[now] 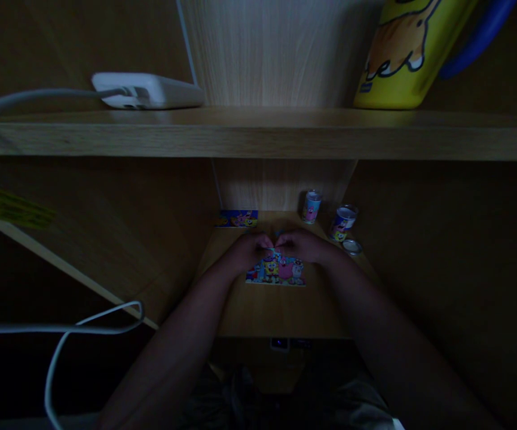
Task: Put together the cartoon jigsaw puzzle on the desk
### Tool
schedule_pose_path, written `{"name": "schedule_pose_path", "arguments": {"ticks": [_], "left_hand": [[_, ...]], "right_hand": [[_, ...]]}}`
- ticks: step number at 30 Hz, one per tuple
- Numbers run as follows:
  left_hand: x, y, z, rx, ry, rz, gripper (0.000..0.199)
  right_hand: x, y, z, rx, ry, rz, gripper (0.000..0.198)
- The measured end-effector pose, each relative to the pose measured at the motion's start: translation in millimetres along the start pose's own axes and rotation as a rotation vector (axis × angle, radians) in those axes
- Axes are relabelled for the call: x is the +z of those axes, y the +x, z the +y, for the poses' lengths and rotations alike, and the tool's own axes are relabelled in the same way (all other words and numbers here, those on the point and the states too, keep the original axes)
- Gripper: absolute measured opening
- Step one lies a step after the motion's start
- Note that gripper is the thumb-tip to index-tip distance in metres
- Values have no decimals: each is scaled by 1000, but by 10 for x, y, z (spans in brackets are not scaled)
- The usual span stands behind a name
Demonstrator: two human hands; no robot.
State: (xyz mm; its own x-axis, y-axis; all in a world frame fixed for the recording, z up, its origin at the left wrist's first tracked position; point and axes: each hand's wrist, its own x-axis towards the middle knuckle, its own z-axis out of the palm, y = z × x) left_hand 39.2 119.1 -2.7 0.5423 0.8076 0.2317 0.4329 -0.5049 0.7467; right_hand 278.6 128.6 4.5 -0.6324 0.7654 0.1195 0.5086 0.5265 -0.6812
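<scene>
A flat, colourful cartoon picture, perhaps a jigsaw puzzle, lies on the wooden desk surface. Over its far edge my left hand and my right hand meet with fingertips close together. Both hands are closed in a pinch; whatever sits between the fingers is too small and dark to make out. Part of the picture's upper side is hidden under the hands. Behind the left hand lies a second cartoon picture strip. A small cartoon tin stands beyond the right hand.
Another open tin stands at the right, with a round metal lid beside it. Overhead, a shelf carries a white charger with a cable and a yellow mug. Side panels enclose the desk; a white cable hangs left.
</scene>
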Motion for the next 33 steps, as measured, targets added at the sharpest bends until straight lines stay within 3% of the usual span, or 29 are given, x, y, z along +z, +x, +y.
{"name": "schedule_pose_path", "arguments": {"ticks": [7, 18, 27, 33], "left_hand": [[3, 0, -35, -8, -21, -4, 7], [-8, -7, -31, -30, -4, -16, 10], [-6, -21, -40, -21, -13, 8, 14], [-3, -1, -52, 8, -30, 2, 12]], "right_hand": [[-2, 5, 100, 19, 113, -67, 23], [21, 3, 49, 2, 189, 15, 34], [-12, -2, 25, 40, -47, 142, 17], [21, 27, -46, -56, 0, 31, 21]]}}
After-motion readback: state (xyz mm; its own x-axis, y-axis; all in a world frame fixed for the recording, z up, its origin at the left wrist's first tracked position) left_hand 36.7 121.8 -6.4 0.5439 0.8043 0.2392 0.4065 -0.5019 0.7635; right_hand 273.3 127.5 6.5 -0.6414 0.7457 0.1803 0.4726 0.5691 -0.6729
